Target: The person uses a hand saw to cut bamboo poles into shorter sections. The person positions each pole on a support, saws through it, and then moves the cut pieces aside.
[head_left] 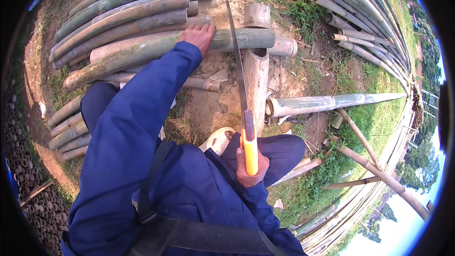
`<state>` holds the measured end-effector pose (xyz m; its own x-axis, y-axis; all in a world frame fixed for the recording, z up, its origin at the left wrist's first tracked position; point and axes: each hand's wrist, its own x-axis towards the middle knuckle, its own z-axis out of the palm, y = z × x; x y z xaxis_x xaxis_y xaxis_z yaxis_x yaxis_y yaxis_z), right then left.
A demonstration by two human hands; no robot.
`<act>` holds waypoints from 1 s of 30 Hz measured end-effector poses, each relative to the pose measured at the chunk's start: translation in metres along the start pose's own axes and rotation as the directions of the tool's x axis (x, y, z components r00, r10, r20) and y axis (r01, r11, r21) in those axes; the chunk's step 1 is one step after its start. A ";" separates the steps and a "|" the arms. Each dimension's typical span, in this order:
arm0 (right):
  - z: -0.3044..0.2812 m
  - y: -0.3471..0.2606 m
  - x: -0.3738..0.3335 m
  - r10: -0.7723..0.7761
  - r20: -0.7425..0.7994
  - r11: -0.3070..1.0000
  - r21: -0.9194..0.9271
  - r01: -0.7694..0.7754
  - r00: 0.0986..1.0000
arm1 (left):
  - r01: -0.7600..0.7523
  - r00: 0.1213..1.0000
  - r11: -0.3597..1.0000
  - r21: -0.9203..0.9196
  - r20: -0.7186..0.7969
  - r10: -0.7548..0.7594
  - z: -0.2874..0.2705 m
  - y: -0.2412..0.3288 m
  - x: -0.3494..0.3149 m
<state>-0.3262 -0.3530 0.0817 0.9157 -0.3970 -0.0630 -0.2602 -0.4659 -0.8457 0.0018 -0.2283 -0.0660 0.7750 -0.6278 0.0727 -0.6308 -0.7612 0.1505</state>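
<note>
A left hand (198,39) clasps a thick, blunt-ended, mottled-green bamboo pole (257,39) — the right hand (253,170) grips an orange-handled steel saw (250,154).

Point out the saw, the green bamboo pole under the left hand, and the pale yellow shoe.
Saw (243,91), head view: lower blade.
Green bamboo pole (149,52), head view: long left stretch.
Pale yellow shoe (217,141), head view: upper.

A handsaw (241,78) is gripped by the right hand (251,168), its blade (237,52) seen crossing a green bamboo pole (156,53) near one end; the left hand (198,37) is laid over the pole.
</note>
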 end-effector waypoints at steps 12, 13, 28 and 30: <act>0.014 0.013 -0.015 0.002 0.011 1.000 -0.009 -0.002 1.000 | 0.008 0.999 1.000 0.004 0.041 -0.008 -0.001 -0.002 0.002; 0.017 0.011 -0.019 -0.031 -0.008 0.999 -0.021 0.031 0.999 | 0.015 0.998 1.000 0.016 0.059 -0.016 -0.006 0.000 0.002; 0.028 0.024 0.001 -0.024 -0.058 1.000 0.003 0.024 0.998 | -0.005 1.000 1.000 0.013 0.017 0.005 0.004 0.000 -0.003; 0.049 0.020 0.071 0.054 -0.032 0.996 0.076 -0.051 0.998 | -0.040 0.999 0.999 0.018 -0.004 0.040 0.002 0.000 0.004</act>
<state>-0.2514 -0.3519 0.0341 0.8899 -0.4470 -0.0914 -0.2829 -0.3833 -0.8792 0.0043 -0.2310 -0.0672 0.7494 -0.6569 0.0824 -0.6616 -0.7386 0.1294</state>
